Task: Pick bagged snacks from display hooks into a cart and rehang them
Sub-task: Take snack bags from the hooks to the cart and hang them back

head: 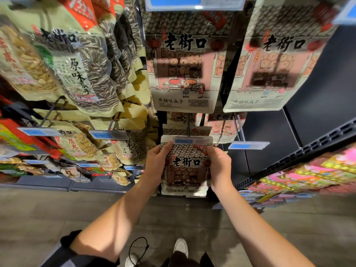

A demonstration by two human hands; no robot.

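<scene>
Hands gripping snack bag (185,166) at hook (188,126)
Left hand (157,162) and right hand (219,166) are pinching its side edges, floor (57,209) lying open below

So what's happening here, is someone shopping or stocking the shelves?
A person stands at a snack display, holding one bagged snack by both sides: left hand on its left edge, right hand on its right. The bag's top sits at the display hook with the blue price tag. Whether it is coming off or going back on cannot be told. No cart is in view.
</scene>
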